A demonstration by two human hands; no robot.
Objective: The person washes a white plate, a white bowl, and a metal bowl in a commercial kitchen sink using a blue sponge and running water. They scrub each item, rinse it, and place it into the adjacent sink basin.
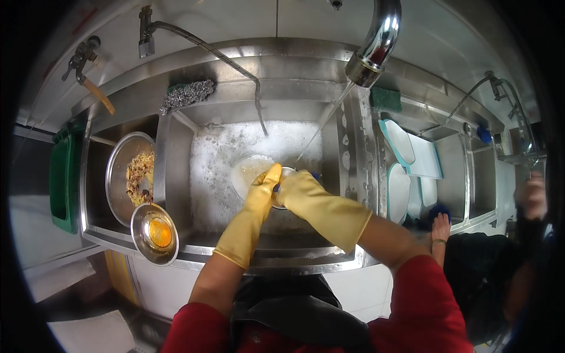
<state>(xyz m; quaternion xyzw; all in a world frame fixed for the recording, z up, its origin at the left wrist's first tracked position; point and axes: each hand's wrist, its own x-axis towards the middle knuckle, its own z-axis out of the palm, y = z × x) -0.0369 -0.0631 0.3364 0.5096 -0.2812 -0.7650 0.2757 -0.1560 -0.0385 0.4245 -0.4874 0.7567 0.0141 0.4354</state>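
Both my hands wear yellow rubber gloves and meet over the middle basin of a stainless steel sink [176, 176]. My left hand [263, 185] grips the left rim of a small round metal vessel [289, 171], thumb on top. My right hand [296, 189] is at the vessel's right side and partly covers it; its fingers are hidden, and something blue shows between the hands. Just left of the vessel, a bowl [247, 174] with cloudy liquid sits in foamy water [212, 185]. A thin stream of water falls from the chrome faucet [364, 70] behind the vessel.
At left, a large metal bowl [119, 176] holds food scraps; a smaller bowl [170, 240] with orange liquid overlaps the sink edge. Steel wool [190, 95] and a green scouring pad [386, 99] lie on the back ledge. White trays [398, 194] fill the right basin, beside a co-worker's hand [440, 227].
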